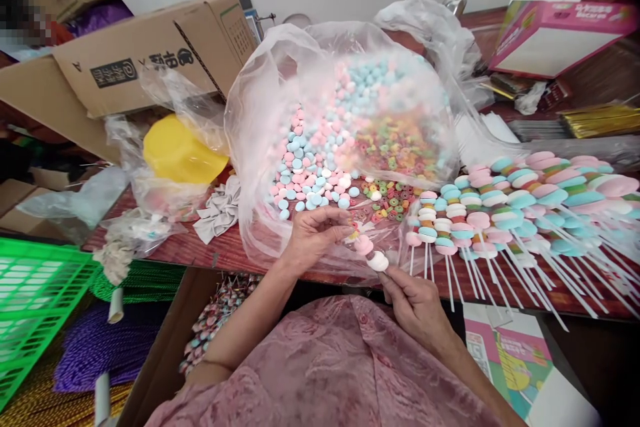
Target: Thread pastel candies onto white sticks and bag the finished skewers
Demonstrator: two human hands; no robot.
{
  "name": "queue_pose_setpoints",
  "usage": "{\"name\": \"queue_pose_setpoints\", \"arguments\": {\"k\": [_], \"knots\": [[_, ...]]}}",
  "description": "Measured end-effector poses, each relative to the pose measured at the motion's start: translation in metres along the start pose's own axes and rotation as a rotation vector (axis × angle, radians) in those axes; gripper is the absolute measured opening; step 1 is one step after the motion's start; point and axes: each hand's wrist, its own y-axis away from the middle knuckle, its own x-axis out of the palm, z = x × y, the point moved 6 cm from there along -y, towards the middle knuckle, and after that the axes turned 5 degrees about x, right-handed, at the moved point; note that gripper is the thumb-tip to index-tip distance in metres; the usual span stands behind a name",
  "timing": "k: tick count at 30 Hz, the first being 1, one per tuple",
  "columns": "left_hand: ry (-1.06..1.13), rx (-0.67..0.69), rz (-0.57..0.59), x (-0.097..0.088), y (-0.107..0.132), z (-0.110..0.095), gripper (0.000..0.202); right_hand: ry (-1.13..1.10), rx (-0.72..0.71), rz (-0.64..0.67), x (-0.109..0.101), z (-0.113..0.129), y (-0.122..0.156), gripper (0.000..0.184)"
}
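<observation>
My right hand (415,300) is closed at the lower end of a candy skewer (377,261), which tilts up to the left. White pieces sit lowest on it, then a dark ring and pink pieces. At its upper end my left hand (315,237) pinches a small yellowish ring candy (356,235), partly hidden by the fingers. Beyond my hands lies a large clear plastic bag (260,100), spread open. In it are pink, blue and white candy discs (310,180) and coloured ring candies (395,197). Finished-looking candy skewers (520,213) lie piled on the right, white sticks toward me.
Cardboard boxes (150,53) and a yellow bowl-like thing (183,150) in plastic stand at left. A pink carton (565,33) and gold ties (605,120) are at back right. Below left are a green basket (45,307), purple cords (110,347) and a box with more candy (215,320).
</observation>
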Motion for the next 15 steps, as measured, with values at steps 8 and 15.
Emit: {"name": "queue_pose_setpoints", "arguments": {"k": [8, 15], "knots": [[-0.006, 0.070, -0.019, 0.009, 0.009, 0.007, 0.025, 0.071, -0.100, -0.050, -0.001, 0.000, 0.002, 0.026], [0.198, -0.032, -0.087, 0.001, 0.009, 0.013, 0.034, 0.074, -0.094, -0.090, -0.003, -0.001, 0.003, 0.027]]}}
